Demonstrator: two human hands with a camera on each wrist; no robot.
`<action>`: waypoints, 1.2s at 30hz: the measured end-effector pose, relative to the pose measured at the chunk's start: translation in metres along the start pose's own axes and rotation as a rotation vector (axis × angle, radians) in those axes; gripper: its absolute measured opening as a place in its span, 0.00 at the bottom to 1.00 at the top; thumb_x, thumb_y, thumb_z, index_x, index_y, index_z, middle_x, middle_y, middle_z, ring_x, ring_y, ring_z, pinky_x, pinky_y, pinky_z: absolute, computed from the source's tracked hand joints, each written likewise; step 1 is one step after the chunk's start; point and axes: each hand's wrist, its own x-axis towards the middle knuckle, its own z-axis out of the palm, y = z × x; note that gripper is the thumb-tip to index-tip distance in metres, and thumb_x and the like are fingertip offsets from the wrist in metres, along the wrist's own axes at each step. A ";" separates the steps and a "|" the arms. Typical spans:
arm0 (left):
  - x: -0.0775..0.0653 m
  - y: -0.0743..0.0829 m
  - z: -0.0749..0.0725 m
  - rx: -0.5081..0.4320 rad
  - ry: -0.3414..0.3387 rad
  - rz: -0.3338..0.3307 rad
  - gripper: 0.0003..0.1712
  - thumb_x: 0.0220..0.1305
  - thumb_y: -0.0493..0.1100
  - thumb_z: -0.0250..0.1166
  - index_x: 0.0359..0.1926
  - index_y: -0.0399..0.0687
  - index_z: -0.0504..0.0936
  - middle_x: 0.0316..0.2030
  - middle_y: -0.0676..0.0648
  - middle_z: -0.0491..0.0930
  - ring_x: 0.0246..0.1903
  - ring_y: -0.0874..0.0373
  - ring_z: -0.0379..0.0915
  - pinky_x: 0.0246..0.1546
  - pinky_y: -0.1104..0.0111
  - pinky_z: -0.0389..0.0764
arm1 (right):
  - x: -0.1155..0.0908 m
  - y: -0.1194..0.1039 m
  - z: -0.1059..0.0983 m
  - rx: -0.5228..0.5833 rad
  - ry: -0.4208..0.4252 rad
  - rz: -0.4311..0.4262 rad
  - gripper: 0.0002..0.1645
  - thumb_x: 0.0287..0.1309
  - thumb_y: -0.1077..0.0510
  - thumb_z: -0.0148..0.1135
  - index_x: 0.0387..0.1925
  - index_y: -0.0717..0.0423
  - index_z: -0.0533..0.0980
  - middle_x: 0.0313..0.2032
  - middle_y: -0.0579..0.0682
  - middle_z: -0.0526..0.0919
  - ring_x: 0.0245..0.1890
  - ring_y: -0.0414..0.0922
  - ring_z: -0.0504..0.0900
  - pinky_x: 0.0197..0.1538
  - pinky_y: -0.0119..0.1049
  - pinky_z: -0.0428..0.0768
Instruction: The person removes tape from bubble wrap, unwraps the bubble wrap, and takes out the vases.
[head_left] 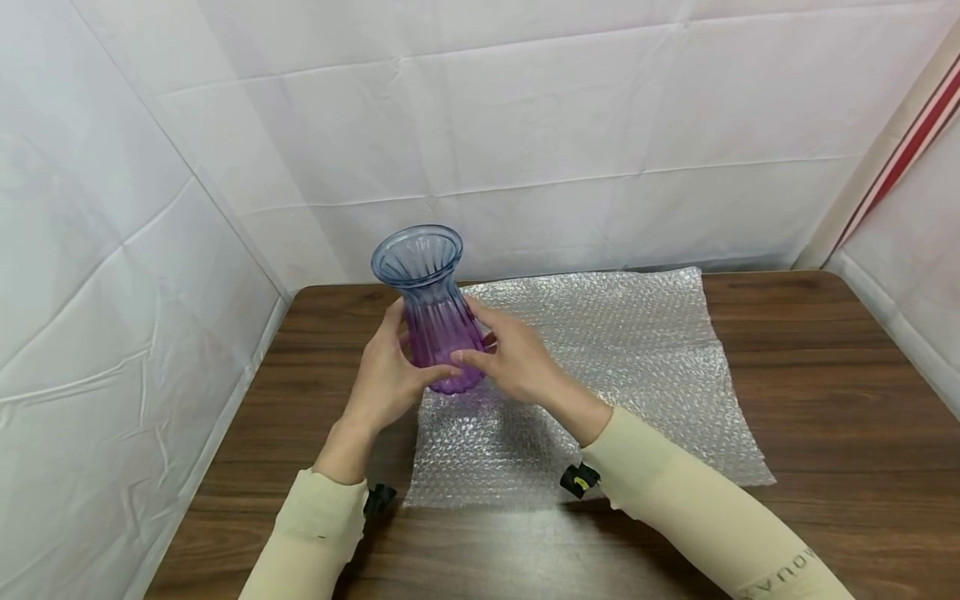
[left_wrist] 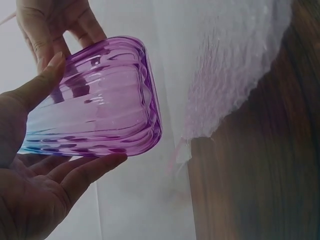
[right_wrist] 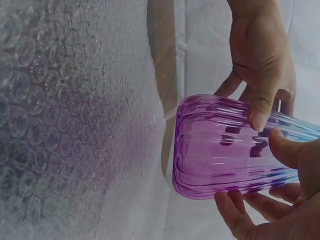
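A ribbed glass vase (head_left: 442,333), blue at its flared rim and purple toward the base, is held up above the table between both hands. My left hand (head_left: 382,375) grips its left side, thumb across the front. From the right, my right hand (head_left: 517,354) grips the lower body, its thumb near the left thumb. Both wrist views show the purple base (left_wrist: 115,95) hanging clear of the bubble wrap (right_wrist: 75,125), fingers curled along the vase's sides. A sheet of that bubble wrap (head_left: 637,358) lies spread on the table beneath and to the right.
The dark wooden table (head_left: 810,400) extends to both sides of the sheet. White cloth walls (head_left: 525,125) stand behind and to the left and right. A red stripe (head_left: 907,150) runs down the right corner. Small black wrist devices (head_left: 580,480) hang under the sleeves.
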 end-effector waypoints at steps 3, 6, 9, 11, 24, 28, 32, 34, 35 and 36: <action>0.001 -0.002 -0.001 -0.006 0.016 0.003 0.66 0.44 0.45 0.87 0.79 0.56 0.56 0.71 0.40 0.72 0.63 0.39 0.78 0.55 0.51 0.85 | 0.003 -0.001 0.002 0.009 -0.003 0.002 0.52 0.64 0.49 0.72 0.82 0.44 0.55 0.62 0.57 0.81 0.48 0.50 0.86 0.45 0.39 0.86; 0.001 -0.003 -0.001 -0.011 0.028 0.002 0.66 0.45 0.44 0.87 0.79 0.55 0.56 0.70 0.40 0.72 0.63 0.39 0.78 0.55 0.51 0.85 | 0.005 -0.002 0.005 0.012 -0.001 -0.004 0.52 0.64 0.49 0.72 0.82 0.43 0.55 0.64 0.57 0.80 0.48 0.50 0.86 0.45 0.39 0.86; 0.001 -0.004 -0.001 0.000 0.039 0.001 0.65 0.46 0.44 0.86 0.79 0.53 0.55 0.69 0.39 0.72 0.64 0.39 0.77 0.55 0.51 0.85 | 0.007 -0.002 0.007 0.006 0.008 -0.006 0.52 0.64 0.48 0.72 0.82 0.43 0.55 0.67 0.57 0.75 0.50 0.52 0.86 0.48 0.40 0.86; 0.002 -0.004 -0.001 0.010 0.047 0.002 0.65 0.47 0.44 0.86 0.79 0.52 0.55 0.68 0.38 0.72 0.64 0.38 0.77 0.55 0.50 0.84 | 0.009 -0.002 0.009 0.015 0.011 0.002 0.51 0.64 0.48 0.71 0.82 0.43 0.55 0.68 0.57 0.72 0.51 0.52 0.85 0.49 0.40 0.86; 0.004 -0.008 -0.005 0.112 0.137 -0.028 0.62 0.49 0.53 0.84 0.79 0.51 0.57 0.64 0.37 0.76 0.60 0.38 0.79 0.55 0.47 0.83 | 0.021 -0.006 0.019 -0.018 0.027 -0.035 0.48 0.68 0.46 0.68 0.81 0.44 0.55 0.58 0.58 0.71 0.50 0.50 0.82 0.49 0.40 0.83; 0.005 -0.010 -0.006 0.120 0.186 -0.034 0.61 0.49 0.54 0.84 0.78 0.51 0.59 0.64 0.38 0.76 0.59 0.39 0.80 0.55 0.46 0.83 | 0.026 -0.008 0.022 -0.026 0.015 -0.048 0.47 0.70 0.43 0.65 0.82 0.45 0.55 0.57 0.57 0.72 0.51 0.50 0.83 0.50 0.40 0.83; 0.007 -0.012 -0.008 0.123 0.221 -0.028 0.59 0.49 0.52 0.84 0.77 0.49 0.60 0.64 0.38 0.77 0.58 0.38 0.81 0.55 0.46 0.83 | 0.030 -0.011 0.026 -0.047 0.019 -0.039 0.45 0.71 0.41 0.62 0.81 0.45 0.56 0.57 0.57 0.72 0.50 0.49 0.82 0.50 0.41 0.83; 0.008 -0.013 -0.009 0.121 0.232 -0.036 0.59 0.49 0.52 0.84 0.77 0.49 0.61 0.63 0.38 0.77 0.57 0.38 0.81 0.55 0.46 0.83 | 0.032 -0.013 0.027 -0.057 0.020 -0.029 0.45 0.71 0.40 0.61 0.82 0.45 0.56 0.58 0.57 0.73 0.50 0.49 0.82 0.50 0.43 0.82; 0.008 -0.014 -0.009 0.120 0.235 -0.041 0.59 0.49 0.52 0.84 0.76 0.48 0.61 0.63 0.38 0.77 0.57 0.38 0.81 0.55 0.46 0.83 | 0.033 -0.014 0.028 -0.061 0.017 -0.024 0.45 0.71 0.40 0.61 0.82 0.45 0.55 0.58 0.57 0.73 0.50 0.49 0.82 0.50 0.43 0.82; 0.009 -0.014 -0.010 0.119 0.237 -0.047 0.58 0.49 0.52 0.84 0.76 0.48 0.61 0.63 0.38 0.77 0.58 0.38 0.80 0.55 0.46 0.82 | 0.034 -0.014 0.029 -0.070 0.015 -0.020 0.45 0.71 0.39 0.61 0.82 0.44 0.55 0.59 0.57 0.73 0.49 0.49 0.81 0.51 0.44 0.81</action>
